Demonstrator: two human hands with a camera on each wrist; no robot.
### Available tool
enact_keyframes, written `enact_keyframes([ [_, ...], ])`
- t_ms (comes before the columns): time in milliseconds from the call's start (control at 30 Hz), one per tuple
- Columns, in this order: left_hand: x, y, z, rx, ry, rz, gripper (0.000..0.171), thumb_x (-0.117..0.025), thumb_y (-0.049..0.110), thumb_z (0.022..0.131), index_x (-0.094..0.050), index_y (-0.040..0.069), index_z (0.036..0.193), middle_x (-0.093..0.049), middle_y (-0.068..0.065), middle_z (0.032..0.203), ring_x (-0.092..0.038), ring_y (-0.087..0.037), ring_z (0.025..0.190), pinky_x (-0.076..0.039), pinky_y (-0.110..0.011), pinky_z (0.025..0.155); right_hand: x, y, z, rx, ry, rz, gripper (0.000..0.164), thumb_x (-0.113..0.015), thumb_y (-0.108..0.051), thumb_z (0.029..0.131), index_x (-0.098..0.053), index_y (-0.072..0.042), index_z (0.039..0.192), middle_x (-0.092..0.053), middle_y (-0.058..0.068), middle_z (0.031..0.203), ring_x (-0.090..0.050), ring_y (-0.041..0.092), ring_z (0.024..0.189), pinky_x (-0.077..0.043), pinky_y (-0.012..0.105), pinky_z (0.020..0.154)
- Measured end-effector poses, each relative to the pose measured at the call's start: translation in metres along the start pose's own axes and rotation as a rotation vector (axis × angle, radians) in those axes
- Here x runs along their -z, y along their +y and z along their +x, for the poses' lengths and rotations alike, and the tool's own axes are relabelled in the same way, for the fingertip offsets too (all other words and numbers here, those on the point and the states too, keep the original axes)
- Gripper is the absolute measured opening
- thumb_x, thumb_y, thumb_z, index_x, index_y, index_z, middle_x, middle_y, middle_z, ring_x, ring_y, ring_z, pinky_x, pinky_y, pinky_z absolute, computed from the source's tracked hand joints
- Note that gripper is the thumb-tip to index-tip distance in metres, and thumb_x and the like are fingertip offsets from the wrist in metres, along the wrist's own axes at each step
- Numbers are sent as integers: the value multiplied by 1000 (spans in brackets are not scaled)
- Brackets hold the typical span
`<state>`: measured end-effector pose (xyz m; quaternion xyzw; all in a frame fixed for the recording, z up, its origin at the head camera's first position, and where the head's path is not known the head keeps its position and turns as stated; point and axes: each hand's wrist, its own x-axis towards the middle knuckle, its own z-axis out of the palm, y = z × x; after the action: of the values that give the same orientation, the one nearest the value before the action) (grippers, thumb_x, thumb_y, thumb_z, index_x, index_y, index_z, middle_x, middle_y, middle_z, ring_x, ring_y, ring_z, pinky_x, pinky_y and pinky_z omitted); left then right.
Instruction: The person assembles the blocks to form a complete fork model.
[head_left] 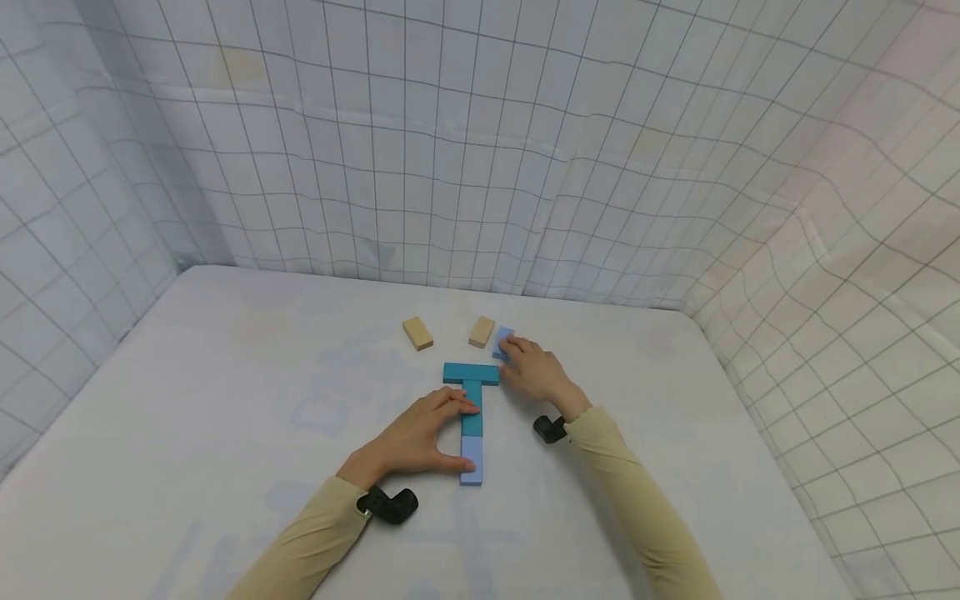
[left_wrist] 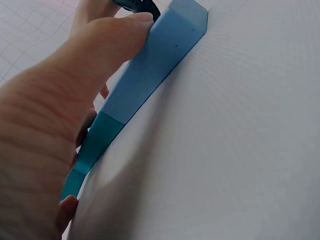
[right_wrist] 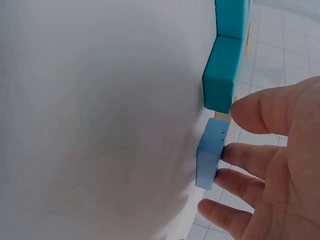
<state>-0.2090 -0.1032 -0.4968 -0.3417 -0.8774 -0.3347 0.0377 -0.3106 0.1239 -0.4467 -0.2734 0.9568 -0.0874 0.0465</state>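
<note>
Teal and light blue blocks form a T shape on the white table. A teal block (head_left: 471,374) lies crosswise at its top, with another teal block (head_left: 472,425) below it and a light blue block (head_left: 473,448) at the foot. My left hand (head_left: 420,437) spans the upright from its left side, thumb on the light blue block and fingertips on the teal one. To the upper right, my right hand (head_left: 536,373) touches a separate light blue block (right_wrist: 209,155) with its fingertips. Its thumb is right at the end of the teal crosspiece (right_wrist: 220,80).
Two pale wooden blocks lie behind the T: one tilted block (head_left: 418,333) to the left, another block (head_left: 482,332) beside the separate light blue one. White grid-patterned curtains (head_left: 465,167) hang round the table's back and sides. Each wrist carries a black camera (head_left: 390,505).
</note>
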Motion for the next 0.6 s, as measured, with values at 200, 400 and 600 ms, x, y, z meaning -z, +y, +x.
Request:
enact_keyframes([
  [200, 0, -1, 0, 1, -1, 2, 77, -69, 67, 71, -54, 20, 130, -42, 1, 135, -33, -18, 131, -30, -42, 106, -2, -2, -3, 19, -2, 22, 51, -46, -27, 100, -38, -5, 145, -34, 14, 148, -34, 34, 132, -36, 56, 97],
  [400, 0, -1, 0, 6, -4, 8, 76, -69, 67, 72, -54, 20, 130, -42, 2, 135, -33, -18, 132, -29, -42, 106, -3, -2, -4, 38, -18, 31, 51, -43, -27, 100, -36, -6, 146, -33, 14, 149, -37, 36, 130, -37, 58, 94],
  [600, 0, 0, 0, 11, -6, 2, 76, -69, 66, 72, -54, 20, 131, -42, 0, 136, -32, -19, 133, -28, -43, 106, -3, -2, -7, 50, -32, 26, 51, -42, -25, 100, -36, -8, 147, -31, 12, 150, -39, 35, 129, -39, 58, 93],
])
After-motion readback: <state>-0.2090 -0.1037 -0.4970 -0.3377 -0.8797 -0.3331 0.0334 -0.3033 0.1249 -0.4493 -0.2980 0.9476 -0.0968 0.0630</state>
